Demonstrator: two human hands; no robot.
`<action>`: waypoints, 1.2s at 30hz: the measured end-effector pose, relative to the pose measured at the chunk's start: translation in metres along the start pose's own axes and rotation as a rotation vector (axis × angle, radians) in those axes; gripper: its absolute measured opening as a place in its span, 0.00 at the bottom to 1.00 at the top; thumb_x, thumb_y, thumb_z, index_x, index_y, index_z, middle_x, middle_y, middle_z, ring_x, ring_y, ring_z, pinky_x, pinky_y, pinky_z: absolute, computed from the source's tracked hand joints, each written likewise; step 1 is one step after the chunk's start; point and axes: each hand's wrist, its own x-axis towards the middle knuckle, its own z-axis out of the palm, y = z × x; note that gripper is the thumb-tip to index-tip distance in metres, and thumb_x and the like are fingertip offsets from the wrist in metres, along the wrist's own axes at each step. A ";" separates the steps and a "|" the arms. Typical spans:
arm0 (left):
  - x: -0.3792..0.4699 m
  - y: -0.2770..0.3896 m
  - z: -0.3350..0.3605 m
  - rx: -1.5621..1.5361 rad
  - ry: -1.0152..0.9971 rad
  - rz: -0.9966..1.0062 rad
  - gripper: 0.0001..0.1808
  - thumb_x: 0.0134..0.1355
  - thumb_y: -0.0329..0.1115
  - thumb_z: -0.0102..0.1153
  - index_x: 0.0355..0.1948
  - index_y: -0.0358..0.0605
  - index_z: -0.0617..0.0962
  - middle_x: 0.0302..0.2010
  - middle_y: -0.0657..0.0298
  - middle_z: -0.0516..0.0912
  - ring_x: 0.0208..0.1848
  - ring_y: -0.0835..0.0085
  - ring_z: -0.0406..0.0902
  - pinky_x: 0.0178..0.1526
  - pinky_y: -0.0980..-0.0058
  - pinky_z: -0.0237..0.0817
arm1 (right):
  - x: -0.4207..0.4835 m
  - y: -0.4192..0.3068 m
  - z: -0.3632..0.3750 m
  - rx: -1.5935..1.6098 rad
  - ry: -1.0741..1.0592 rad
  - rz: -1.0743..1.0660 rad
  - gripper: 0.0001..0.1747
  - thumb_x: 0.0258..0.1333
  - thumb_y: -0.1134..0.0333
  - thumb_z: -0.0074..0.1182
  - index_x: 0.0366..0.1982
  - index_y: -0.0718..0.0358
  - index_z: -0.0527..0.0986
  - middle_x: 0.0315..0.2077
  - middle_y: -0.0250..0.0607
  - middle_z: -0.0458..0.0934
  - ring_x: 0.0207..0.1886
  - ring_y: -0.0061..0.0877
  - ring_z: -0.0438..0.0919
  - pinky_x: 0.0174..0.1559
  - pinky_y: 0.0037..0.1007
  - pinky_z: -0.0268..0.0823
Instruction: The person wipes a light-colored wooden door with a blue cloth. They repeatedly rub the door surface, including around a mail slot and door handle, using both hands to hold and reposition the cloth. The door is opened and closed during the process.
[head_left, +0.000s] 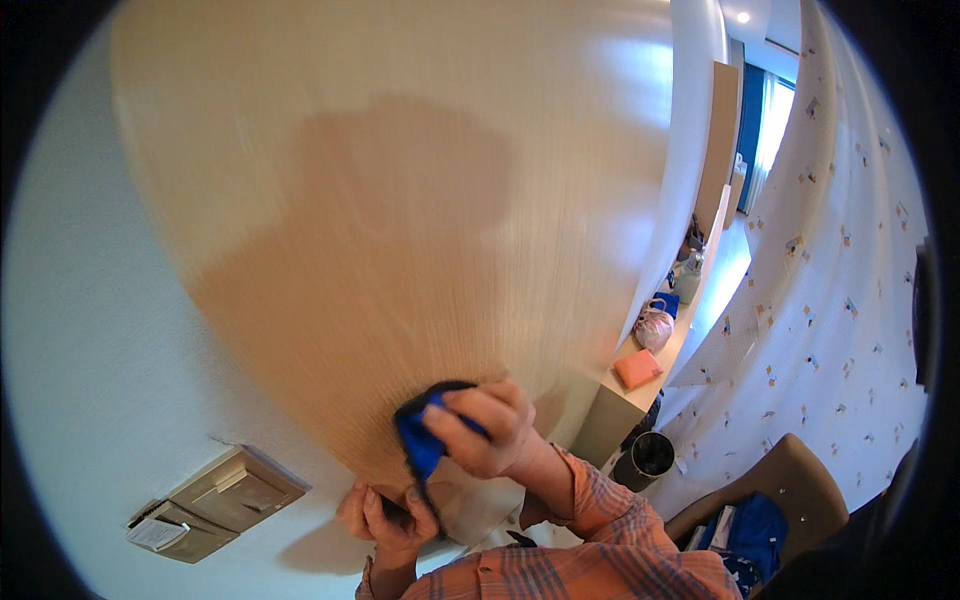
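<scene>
My right hand (487, 431) presses a bunched blue cloth (424, 442) with black edging against the pale wood-grain panel (315, 322). The fingers are bent over the cloth, which covers the spot it touches. Lower and to the left, my left hand (390, 517) has its fingers curled near the panel's lower edge. A dark strip runs down from the cloth to this hand and passes between its fingers; its far end is hidden. My shadow falls across the panel.
A double wall switch plate (217, 502) with a paper in it is at lower left. On a narrow shelf (622, 386) lie an orange packet (637, 367), a tied plastic bag (654, 328) and a spray bottle (688, 277). Below are a bin (651, 457), a chair (802, 480) and a patterned curtain (825, 337).
</scene>
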 end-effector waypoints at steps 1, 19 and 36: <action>0.000 0.000 -0.002 -0.002 -0.008 0.010 0.31 0.63 0.38 0.58 0.64 0.36 0.65 0.60 0.47 0.62 0.59 0.53 0.64 0.57 0.54 0.62 | -0.006 0.005 0.000 0.011 0.031 0.048 0.23 0.42 0.70 0.61 0.47 0.58 0.83 0.47 0.40 0.75 0.41 0.32 0.73 0.38 0.32 0.70; 0.011 0.015 -0.007 -0.147 -0.070 -0.113 0.19 0.62 0.28 0.58 0.54 0.37 0.74 0.60 0.47 0.60 0.53 0.55 0.69 0.53 0.62 0.66 | -0.094 0.005 -0.009 -0.247 0.025 0.419 0.27 0.47 0.73 0.56 0.54 0.65 0.76 0.49 0.52 0.74 0.46 0.45 0.75 0.49 0.41 0.68; 0.017 0.027 0.003 -0.035 0.014 -0.163 0.17 0.61 0.22 0.53 0.52 0.37 0.75 0.61 0.46 0.60 0.47 0.62 0.69 0.41 0.72 0.67 | -0.194 0.027 -0.024 -0.140 0.028 0.824 0.30 0.61 0.57 0.49 0.59 0.70 0.68 0.54 0.59 0.65 0.58 0.51 0.66 0.62 0.47 0.58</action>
